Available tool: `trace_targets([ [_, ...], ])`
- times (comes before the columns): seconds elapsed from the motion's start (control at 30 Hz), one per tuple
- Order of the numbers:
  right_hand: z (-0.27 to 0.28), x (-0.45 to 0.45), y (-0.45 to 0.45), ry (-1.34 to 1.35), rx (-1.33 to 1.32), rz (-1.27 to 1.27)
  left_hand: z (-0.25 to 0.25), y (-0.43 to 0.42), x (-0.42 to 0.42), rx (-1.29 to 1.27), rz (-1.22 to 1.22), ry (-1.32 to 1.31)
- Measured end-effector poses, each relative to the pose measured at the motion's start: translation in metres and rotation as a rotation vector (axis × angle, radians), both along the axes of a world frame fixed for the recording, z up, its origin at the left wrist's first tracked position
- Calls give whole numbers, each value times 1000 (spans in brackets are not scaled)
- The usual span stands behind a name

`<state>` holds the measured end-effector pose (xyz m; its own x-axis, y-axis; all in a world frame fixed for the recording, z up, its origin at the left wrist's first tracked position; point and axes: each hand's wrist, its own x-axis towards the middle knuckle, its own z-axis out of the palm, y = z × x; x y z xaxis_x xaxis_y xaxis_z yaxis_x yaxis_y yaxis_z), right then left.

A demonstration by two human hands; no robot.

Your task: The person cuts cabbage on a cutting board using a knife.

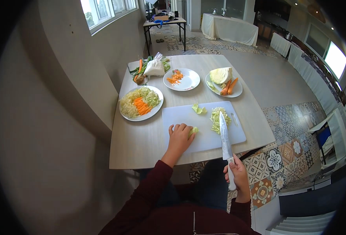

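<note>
On the white cutting board (204,144), my left hand (179,137) rests with fingers curled over a small piece of cabbage (194,131), most of it hidden beneath them. My right hand (238,172) grips the white handle of a kitchen knife (224,135), its blade pointing away from me over the board's right part. Beside and partly under the blade lies a heap of shredded cabbage (216,126). A loose cabbage leaf (198,109) sits near the board's far edge.
A plate (157,111) holds shredded vegetables at left. Behind the board, another plate (190,80) carries carrot bits; at right, a third plate (239,91) bears a cut cabbage (221,75) and carrots (229,87). A bag of white contents (155,67) stands by vegetables at the back left.
</note>
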<state>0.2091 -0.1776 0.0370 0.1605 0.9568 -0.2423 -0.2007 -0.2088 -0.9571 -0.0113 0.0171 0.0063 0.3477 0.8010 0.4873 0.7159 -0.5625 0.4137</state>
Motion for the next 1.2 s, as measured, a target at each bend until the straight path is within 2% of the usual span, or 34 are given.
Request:
trace_targets([
  [0.23, 21, -4, -9, -127, -17, -22, 6, -10, -2, 48, 6, -20],
  [0.37, 48, -10, -11, -404, -101, -38, -1, -16, -10, 42, 1, -15],
  [0.47, 34, 4, -11, -804, -36, 60, -5, -19, -13, 1, -7, 3],
  [0.7, 20, 17, 0, -1290, 243, 59, -4, -21, -13, -20, -18, 6],
  [0.9, 17, 27, 15, -1275, 244, -70, -3, -22, -14, -14, -25, -3],
  [1.03, 6, 31, 19, -1188, 158, -29, -4, -21, -13, -6, -27, -5],
  [1.2, 24, 22, 22, -1075, 31, 80, -4, -22, -13, 3, -38, -2],
])
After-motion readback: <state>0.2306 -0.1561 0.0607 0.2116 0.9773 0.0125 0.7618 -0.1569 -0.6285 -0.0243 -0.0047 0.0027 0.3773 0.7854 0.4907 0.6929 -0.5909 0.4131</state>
